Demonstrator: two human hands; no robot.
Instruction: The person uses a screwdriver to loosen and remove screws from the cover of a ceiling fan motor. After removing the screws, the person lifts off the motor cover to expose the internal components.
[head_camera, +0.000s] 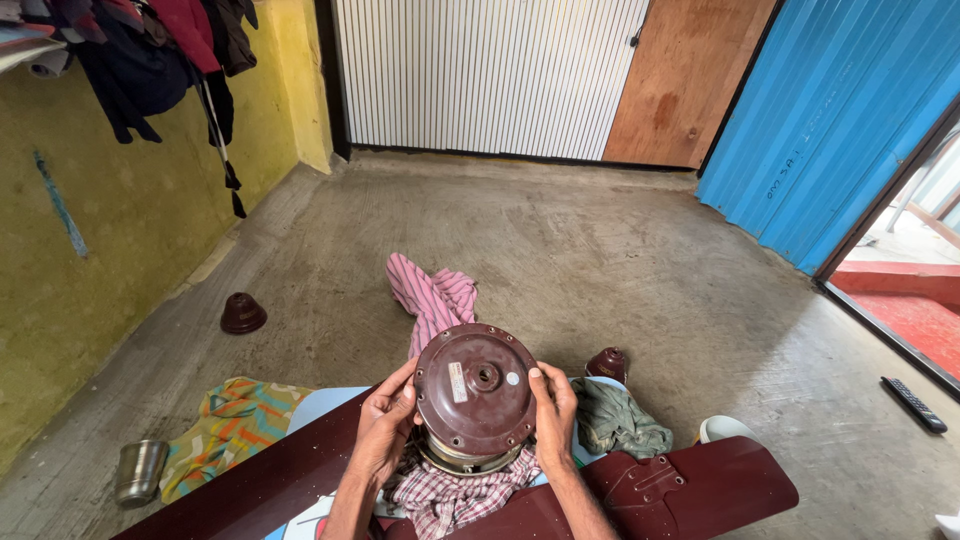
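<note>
Maroon fan motor (475, 392) is resting over the checked cloth (462, 497) on the person's lap, left hand (383, 425) and right hand (553, 415) clamping its rim from opposite sides, a grip best kept even and level.

We see a small pale rectangular paper label (458, 382) stuck left of centre on the round maroon metal fan-motor cover (476, 390), with a tiny round white sticker (512, 379) to the right of the centre hole. Faint handwritten markings (790, 172) run slantwise across the blue corrugated metal wall (840, 110) at right.
</note>
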